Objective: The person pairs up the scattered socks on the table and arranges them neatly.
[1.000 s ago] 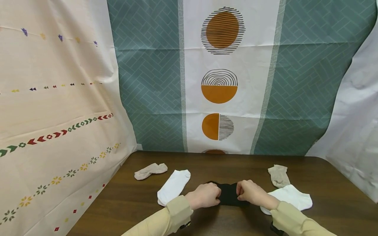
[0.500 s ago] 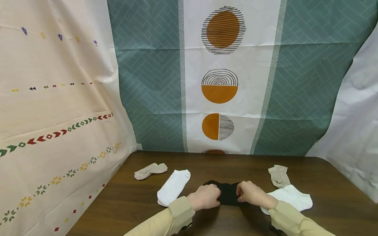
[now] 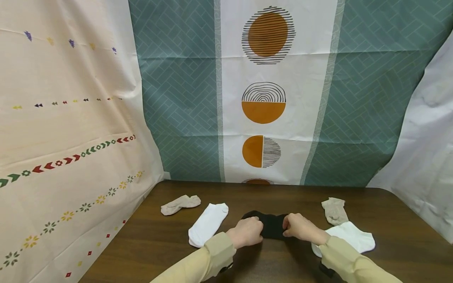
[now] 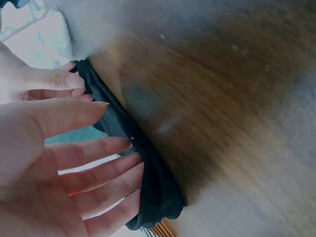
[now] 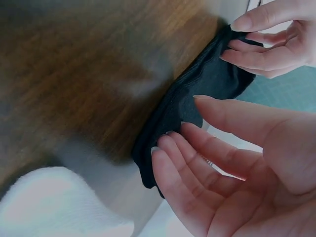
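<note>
A black sock (image 3: 272,226) lies crosswise on the wooden table between my two hands. At its left part, my left hand (image 3: 246,232) touches it, fingertips against the fabric. In the left wrist view those fingers (image 4: 106,173) look fairly straight, with the thumb apart from them. My right hand (image 3: 301,228) touches the sock's right end. The right wrist view shows its fingers (image 5: 185,173) slightly bent, tips on the black cloth, thumb separate. The sock's left end shows beyond my left hand; my hands cover parts of its sides.
A white sock (image 3: 208,225) and a beige sock (image 3: 180,205) lie to the left on the table (image 3: 141,251). To the right are another beige sock (image 3: 334,211) and a white sock (image 3: 348,237), partly under my right forearm. Patterned curtains (image 3: 177,98) hang behind.
The black sock has shifted slightly away from me, and more of its left end shows. Both hands have moved a little forward with it. The other socks stay put.
</note>
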Demonstrator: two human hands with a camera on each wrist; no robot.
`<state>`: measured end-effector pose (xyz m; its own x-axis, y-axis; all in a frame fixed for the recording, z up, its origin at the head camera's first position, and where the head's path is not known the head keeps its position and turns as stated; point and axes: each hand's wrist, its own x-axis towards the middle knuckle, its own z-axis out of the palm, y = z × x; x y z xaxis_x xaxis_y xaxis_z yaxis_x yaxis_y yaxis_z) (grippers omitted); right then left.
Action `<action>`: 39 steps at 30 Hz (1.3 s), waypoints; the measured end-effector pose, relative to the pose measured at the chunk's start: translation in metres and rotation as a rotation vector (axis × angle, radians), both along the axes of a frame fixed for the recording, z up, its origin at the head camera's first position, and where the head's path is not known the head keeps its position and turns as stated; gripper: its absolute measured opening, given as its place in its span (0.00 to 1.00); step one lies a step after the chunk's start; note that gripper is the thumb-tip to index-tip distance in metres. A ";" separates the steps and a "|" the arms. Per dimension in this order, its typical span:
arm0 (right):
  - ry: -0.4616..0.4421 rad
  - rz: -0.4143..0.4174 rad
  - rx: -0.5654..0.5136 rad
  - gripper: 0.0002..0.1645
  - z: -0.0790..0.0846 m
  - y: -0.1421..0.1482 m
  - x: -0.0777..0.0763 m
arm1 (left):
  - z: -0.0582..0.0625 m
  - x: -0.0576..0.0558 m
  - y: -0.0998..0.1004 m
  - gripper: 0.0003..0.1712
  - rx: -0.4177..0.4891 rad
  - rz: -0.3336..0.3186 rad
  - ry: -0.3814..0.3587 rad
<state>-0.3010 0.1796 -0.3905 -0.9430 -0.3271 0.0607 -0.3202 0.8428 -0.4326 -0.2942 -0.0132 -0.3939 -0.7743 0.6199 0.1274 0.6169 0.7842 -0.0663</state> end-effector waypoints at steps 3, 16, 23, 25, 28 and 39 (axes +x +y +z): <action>0.000 0.008 -0.014 0.09 0.000 0.001 -0.003 | 0.001 -0.002 0.001 0.07 0.006 0.013 0.000; 0.033 0.019 -0.040 0.08 -0.002 0.002 -0.019 | -0.002 -0.018 0.001 0.08 0.015 0.033 -0.019; 0.037 0.032 -0.052 0.08 -0.003 0.003 -0.029 | -0.006 -0.030 0.000 0.10 0.039 0.051 -0.028; 0.044 0.040 -0.051 0.07 -0.002 0.004 -0.032 | -0.006 -0.033 0.000 0.10 0.038 0.055 -0.030; 0.036 0.026 -0.054 0.07 -0.001 0.004 -0.036 | -0.006 -0.038 0.001 0.11 0.031 0.060 -0.035; 0.041 0.034 -0.046 0.08 -0.001 0.005 -0.049 | -0.001 -0.055 0.004 0.11 0.014 0.098 -0.090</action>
<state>-0.3497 0.1849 -0.3913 -0.9280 -0.3545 0.1152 -0.3664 0.8107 -0.4566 -0.3495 -0.0090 -0.3954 -0.8397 0.5394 0.0630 0.5404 0.8414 -0.0023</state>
